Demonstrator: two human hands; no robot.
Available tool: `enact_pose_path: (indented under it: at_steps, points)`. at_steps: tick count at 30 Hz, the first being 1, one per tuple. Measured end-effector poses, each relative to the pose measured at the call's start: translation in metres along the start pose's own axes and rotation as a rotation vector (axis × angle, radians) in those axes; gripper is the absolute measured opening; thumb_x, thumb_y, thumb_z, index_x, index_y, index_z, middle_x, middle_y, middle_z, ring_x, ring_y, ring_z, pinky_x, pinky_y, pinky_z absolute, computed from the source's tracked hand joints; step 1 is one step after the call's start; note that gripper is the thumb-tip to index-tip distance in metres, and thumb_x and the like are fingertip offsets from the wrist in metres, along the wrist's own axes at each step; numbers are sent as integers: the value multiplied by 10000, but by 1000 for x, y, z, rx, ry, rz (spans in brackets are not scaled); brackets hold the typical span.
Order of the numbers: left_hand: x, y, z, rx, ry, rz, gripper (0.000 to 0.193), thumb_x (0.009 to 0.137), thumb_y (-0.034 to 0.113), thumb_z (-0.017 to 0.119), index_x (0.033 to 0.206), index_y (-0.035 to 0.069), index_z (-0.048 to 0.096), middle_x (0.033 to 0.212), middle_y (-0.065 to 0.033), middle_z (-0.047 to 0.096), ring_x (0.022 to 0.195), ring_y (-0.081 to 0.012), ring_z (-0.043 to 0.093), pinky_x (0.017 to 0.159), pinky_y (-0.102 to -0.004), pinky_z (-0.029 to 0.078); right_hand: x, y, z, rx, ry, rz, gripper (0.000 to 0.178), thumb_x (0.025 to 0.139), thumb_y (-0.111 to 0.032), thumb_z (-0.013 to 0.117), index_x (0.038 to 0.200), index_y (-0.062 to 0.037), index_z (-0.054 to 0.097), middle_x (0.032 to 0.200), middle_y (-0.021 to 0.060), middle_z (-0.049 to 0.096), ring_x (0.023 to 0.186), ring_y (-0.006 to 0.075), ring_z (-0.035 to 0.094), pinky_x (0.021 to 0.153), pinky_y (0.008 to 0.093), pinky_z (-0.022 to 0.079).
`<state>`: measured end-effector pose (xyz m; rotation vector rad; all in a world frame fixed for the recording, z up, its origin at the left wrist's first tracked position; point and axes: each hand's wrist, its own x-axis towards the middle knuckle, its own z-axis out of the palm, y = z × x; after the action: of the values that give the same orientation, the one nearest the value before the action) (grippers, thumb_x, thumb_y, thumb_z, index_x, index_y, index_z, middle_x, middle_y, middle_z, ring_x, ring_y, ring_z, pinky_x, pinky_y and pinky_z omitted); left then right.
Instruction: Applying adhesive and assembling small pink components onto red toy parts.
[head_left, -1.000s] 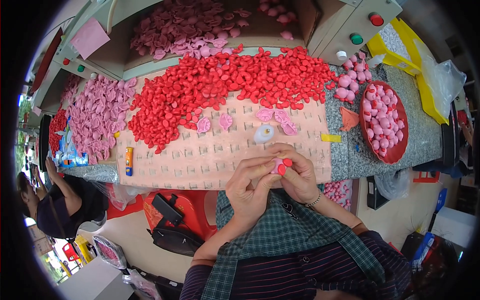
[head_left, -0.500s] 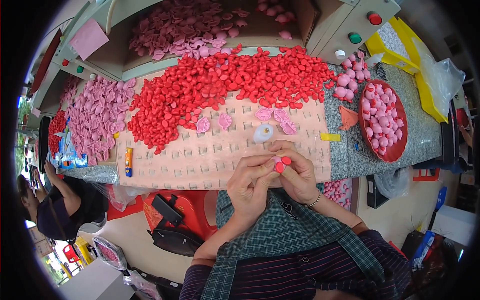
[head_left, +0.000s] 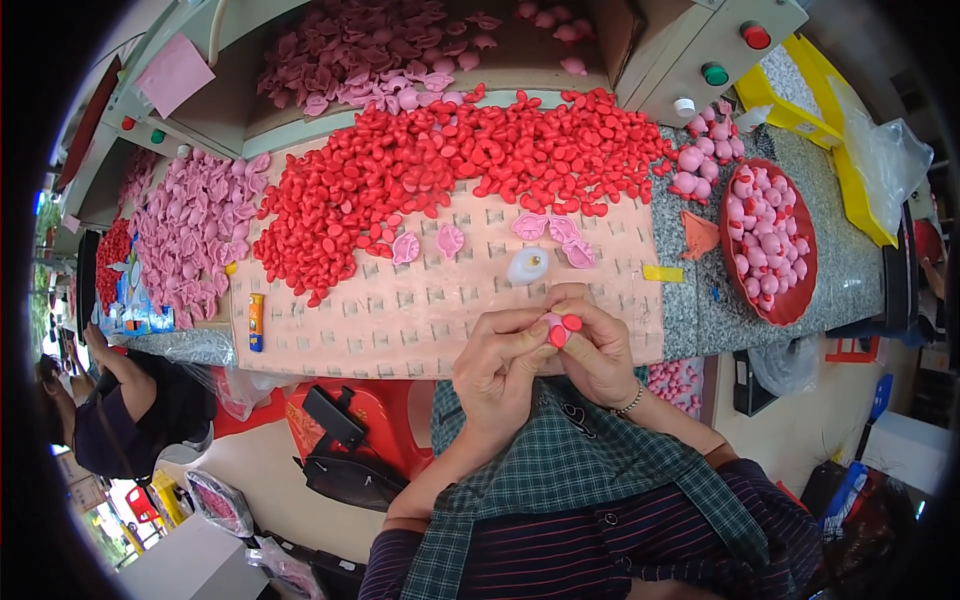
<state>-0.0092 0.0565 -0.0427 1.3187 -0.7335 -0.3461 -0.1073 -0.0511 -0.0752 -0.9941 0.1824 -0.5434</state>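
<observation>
Head view: fingers [head_left: 508,346] pinch a pink-and-red piece [head_left: 559,333]

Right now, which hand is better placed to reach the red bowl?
Probably the right hand: it is nearer the red bowl, on the person's right. The left hand is farther, though both hold the small pink-and-red piece.

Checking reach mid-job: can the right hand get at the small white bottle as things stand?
Probably yes: the small white bottle lies just beyond the right hand, nothing visible between, though that hand grips the pink-and-red piece.
</observation>
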Motion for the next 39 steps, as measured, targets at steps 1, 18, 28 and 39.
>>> enact_pose_path:
  at_steps: [1, 18, 28, 39]
  points:
    - [0, -1, -1, -5, -1, 8, 107, 879, -53, 678, 972, -4, 660, 1071, -157, 650, 754, -113, 620, 615, -222, 511, 1, 1, 0, 1, 0, -1, 293, 950, -20, 589, 1241, 8, 578, 1294, 126, 443, 1171, 185, 511, 1009, 326, 430]
    - [16, -5, -24, 412, -267, 512, 328, 777, -107, 715, 1077, 2, 640, 1211, -236, 609, 945, -280, 650, 816, -370, 559, 3, -33, 10, 154, 24, 226, 599, 941, -45, 606, 1472, -2, 331, 1266, 211, 572, 1060, 264, 651, 903, 393, 562]
    - [-4, -11, -15, -403, -108, -233, 501, 822, -79, 722, 1265, -19, 495, 1301, -244, 563, 1203, -304, 577, 1007, -402, 490, 5, -22, 10, -93, -115, -1, 642, 902, 77, 613, 1468, -3, 319, 1315, 230, 551, 1228, 260, 561, 1014, 373, 485]
    - [-8, -14, -16, -376, -106, -209, 434, 832, -36, 734, 1206, -27, 515, 1288, -226, 578, 1159, -271, 609, 988, -380, 510, 2, -22, 7, -251, -114, -80, 469, 883, 101, 599, 1337, 29, 504, 1291, 164, 586, 1210, 229, 579, 1018, 357, 487]
